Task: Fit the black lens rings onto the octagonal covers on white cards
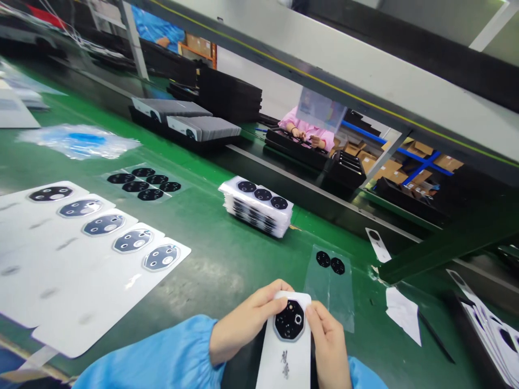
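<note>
Between my two hands is a white phone back cover (271, 363) with dark lettering. A black octagonal camera piece (287, 326) with small holes sits at its upper end. My left hand (243, 320) is closed on the cover's upper left, its thumb against the edge of the black piece. At the upper right edge, my right hand (330, 343) pinches the cover with thumb and fingers. Beyond my right hand lies a clear film sheet (329, 294) bearing two black camera stickers (330, 262). The cover's lower end runs out of the picture.
White panels (101, 286) with octagonal camera pieces overlap at left. A sheet of black stickers (144, 182) and a stack of sticker sheets (256, 208) lie farther back. Grey-topped trays (203, 129) stand behind. At right are a green post (438, 243), paper (403, 313) and more covers (492, 337).
</note>
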Demonstrator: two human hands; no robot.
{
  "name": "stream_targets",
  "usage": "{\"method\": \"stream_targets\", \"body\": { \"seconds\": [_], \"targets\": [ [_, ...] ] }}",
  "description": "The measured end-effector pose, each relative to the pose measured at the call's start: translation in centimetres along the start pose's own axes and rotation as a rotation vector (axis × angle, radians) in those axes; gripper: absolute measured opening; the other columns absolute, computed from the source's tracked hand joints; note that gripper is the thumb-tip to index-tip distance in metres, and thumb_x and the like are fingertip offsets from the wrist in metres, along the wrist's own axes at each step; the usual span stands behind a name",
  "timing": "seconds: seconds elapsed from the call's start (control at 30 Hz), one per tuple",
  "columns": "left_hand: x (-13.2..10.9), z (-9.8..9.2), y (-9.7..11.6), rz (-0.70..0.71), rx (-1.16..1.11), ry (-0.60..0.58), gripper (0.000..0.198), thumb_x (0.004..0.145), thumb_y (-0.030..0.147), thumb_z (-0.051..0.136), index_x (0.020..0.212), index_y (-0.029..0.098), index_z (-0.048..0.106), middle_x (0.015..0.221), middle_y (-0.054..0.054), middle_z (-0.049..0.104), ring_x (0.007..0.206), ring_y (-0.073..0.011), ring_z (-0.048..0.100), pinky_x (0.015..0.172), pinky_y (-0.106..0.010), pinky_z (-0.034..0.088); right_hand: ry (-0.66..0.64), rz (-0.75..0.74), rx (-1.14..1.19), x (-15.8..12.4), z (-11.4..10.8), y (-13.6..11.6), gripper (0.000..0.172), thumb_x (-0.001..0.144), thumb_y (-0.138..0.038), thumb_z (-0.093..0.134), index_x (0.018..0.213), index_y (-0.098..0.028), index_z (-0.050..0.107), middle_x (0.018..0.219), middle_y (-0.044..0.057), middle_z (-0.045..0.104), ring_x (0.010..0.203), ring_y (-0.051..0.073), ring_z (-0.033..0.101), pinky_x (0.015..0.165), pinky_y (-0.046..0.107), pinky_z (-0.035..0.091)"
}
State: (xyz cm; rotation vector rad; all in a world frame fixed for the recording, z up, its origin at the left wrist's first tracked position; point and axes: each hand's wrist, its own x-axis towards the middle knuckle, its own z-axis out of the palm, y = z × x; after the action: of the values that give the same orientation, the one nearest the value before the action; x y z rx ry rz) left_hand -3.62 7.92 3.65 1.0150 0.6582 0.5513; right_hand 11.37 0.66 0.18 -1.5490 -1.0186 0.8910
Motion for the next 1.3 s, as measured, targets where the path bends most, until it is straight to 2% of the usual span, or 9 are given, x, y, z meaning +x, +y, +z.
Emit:
{"method": "stream_targets", "body": {
  "seconds": [0.1, 0.33, 0.53, 0.7, 0.87, 1.07, 1.17, 1.27, 1.3],
  "targets": [
    [0.1, -0.2, 0.3, 0.016, -0.020, -0.011, 0.030, 0.072, 0.043, 0.065, 0.085, 0.016, 0.057, 0.075, 0.001, 0.058, 0.072, -0.0151, 0.051, 0.067, -0.026, 0.038, -0.031, 0.055, 0.072, 0.4, -0.3, -0.1, 0.040, 0.081, -0.054, 0.053, 0.064, -0.018, 0.050, 0.059, -0.003, 0.044, 0.058, 0.012, 0.038, 0.053, 0.022, 0.036],
    [1.0, 0.0, -1.2, 0.048, 0.013, 0.090, 0.039, 0.066, 0.048, 0.071, 0.066, 0.017, 0.047, 0.059, 0.005, 0.050, 0.058, -0.0112, 0.046, 0.055, -0.022, 0.031, -0.112, 0.046, 0.074, 1.2, 0.0, -1.3, 0.037, 0.077, -0.052, 0.059, 0.068, -0.017, 0.054, 0.062, -0.003, 0.048, 0.059, 0.012, 0.039, 0.053, 0.021, 0.036],
    [1.3, 0.6, -1.6, 0.098, 0.034, 0.148, 0.036, 0.068, 0.045, 0.070, 0.065, 0.017, 0.047, 0.059, 0.005, 0.050, 0.057, -0.0105, 0.046, 0.054, -0.022, 0.032, -0.022, 0.018, 0.066, 1.5, 0.2, -1.1, 0.041, 0.072, -0.055, 0.063, 0.062, -0.016, 0.053, 0.056, -0.004, 0.044, 0.054, 0.011, 0.037, 0.050, 0.021, 0.034],
    [1.1, 1.5, -1.6, 0.129, 0.030, 0.065, 0.037, 0.061, 0.037, 0.076, 0.083, 0.017, 0.052, 0.080, 0.000, 0.060, 0.076, -0.0168, 0.056, 0.066, -0.025, 0.041, 0.075, 0.055, 0.157, 1.9, -0.1, -0.5, 0.041, 0.073, -0.057, 0.060, 0.072, -0.016, 0.060, 0.062, -0.001, 0.052, 0.061, 0.015, 0.047, 0.055, 0.023, 0.040],
    [1.2, 1.4, -1.9, 0.141, 0.035, 0.048, 0.036, 0.065, 0.043, 0.072, 0.074, 0.016, 0.051, 0.072, 0.000, 0.057, 0.069, -0.0147, 0.053, 0.062, -0.024, 0.040, 0.120, 0.001, 0.130, 2.0, -0.1, -0.6, 0.042, 0.073, -0.058, 0.061, 0.068, -0.016, 0.060, 0.060, -0.002, 0.052, 0.059, 0.014, 0.045, 0.055, 0.023, 0.040],
    [1.3, 0.8, -1.5, 0.113, 0.080, 0.062, 0.039, 0.068, 0.052, 0.068, 0.066, 0.018, 0.049, 0.062, 0.003, 0.053, 0.060, -0.0128, 0.049, 0.056, -0.022, 0.037, 0.082, -0.043, 0.139, 2.5, 0.2, 0.0, 0.039, 0.080, -0.054, 0.054, 0.071, -0.016, 0.059, 0.063, -0.001, 0.054, 0.061, 0.014, 0.046, 0.057, 0.024, 0.040],
    [1.2, 1.0, -1.2, 0.104, 0.133, 0.091, 0.042, 0.065, 0.057, 0.069, 0.069, 0.019, 0.052, 0.066, 0.002, 0.057, 0.068, -0.0166, 0.053, 0.062, -0.023, 0.041, 0.062, -0.091, 0.150, 2.5, 0.5, -0.2, 0.035, 0.080, -0.050, 0.053, 0.069, -0.017, 0.056, 0.063, -0.002, 0.052, 0.062, 0.014, 0.046, 0.060, 0.024, 0.039],
    [1.6, 0.5, -1.7, 0.061, 0.209, 0.142, 0.043, 0.064, 0.060, 0.068, 0.075, 0.020, 0.055, 0.071, 0.002, 0.061, 0.076, -0.0205, 0.057, 0.066, -0.024, 0.046, 0.106, -0.131, 0.124, 2.3, 1.0, -0.7, 0.033, 0.076, -0.047, 0.055, 0.059, -0.019, 0.048, 0.055, -0.005, 0.043, 0.054, 0.011, 0.038, 0.052, 0.022, 0.034],
    [2.0, -0.1, -2.2, 0.060, 0.232, 0.154, 0.044, 0.063, 0.063, 0.067, 0.071, 0.021, 0.054, 0.066, 0.003, 0.060, 0.071, -0.0204, 0.057, 0.062, -0.024, 0.046, 0.121, -0.142, 0.113, 2.3, 1.1, -0.8, 0.032, 0.074, -0.045, 0.056, 0.057, -0.019, 0.046, 0.053, -0.006, 0.040, 0.052, 0.011, 0.035, 0.049, 0.022, 0.031]
  ]
}}
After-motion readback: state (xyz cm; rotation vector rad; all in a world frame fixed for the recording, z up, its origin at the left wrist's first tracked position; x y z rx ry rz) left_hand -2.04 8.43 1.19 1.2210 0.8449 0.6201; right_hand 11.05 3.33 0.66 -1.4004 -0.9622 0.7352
